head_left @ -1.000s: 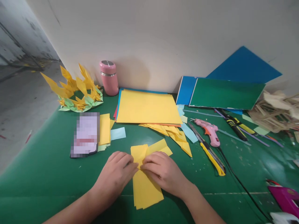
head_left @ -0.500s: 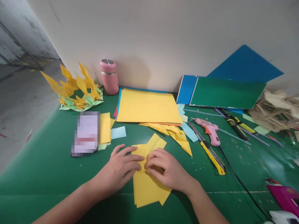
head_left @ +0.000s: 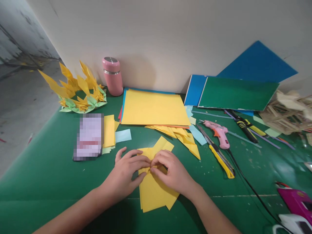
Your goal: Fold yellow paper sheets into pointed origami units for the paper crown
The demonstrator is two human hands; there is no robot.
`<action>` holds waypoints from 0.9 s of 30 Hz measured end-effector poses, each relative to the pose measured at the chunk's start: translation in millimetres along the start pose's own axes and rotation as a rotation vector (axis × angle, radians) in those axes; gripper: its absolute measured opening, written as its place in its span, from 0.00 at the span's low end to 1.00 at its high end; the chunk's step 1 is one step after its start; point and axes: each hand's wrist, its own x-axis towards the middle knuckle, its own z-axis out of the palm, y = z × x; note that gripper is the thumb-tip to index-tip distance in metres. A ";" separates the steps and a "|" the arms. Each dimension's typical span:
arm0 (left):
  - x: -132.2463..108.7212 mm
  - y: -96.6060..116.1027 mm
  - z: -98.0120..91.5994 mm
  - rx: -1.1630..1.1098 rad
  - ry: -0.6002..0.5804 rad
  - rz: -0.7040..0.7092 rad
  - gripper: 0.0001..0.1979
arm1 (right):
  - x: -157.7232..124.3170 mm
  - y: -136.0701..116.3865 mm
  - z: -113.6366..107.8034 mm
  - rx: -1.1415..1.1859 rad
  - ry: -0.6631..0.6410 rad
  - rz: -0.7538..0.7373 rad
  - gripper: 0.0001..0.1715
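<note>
Several overlapping yellow paper pieces (head_left: 156, 198) lie on the green table in front of me, with a folded piece (head_left: 163, 145) angled across their upper end. My left hand (head_left: 128, 170) rests over their left side, fingers stretched and spread, the thumb apart from them. From the right, my right hand (head_left: 169, 167) pinches yellow paper between thumb and fingers near the middle. The fingertips of both hands come close together there and partly hide the paper. Just behind are folded yellow paper points (head_left: 187, 141).
A stack of coloured sheets (head_left: 154, 107) lies at the back. To the left are a paper crown (head_left: 83, 94), a pink flask (head_left: 113, 78) and a phone (head_left: 89, 136). A box cutter (head_left: 220, 159), glue gun (head_left: 219, 131) with cord, and pliers (head_left: 246, 128) lie right.
My fingertips have come closer together over the yellow paper, and my right thumb and fingers have closed in on it. The whole view has shifted slightly.
</note>
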 end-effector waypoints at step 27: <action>-0.8 -0.4 1.0 0.007 -0.018 -0.016 0.08 | -1.8 0.9 8.8 -0.031 0.076 0.040 0.07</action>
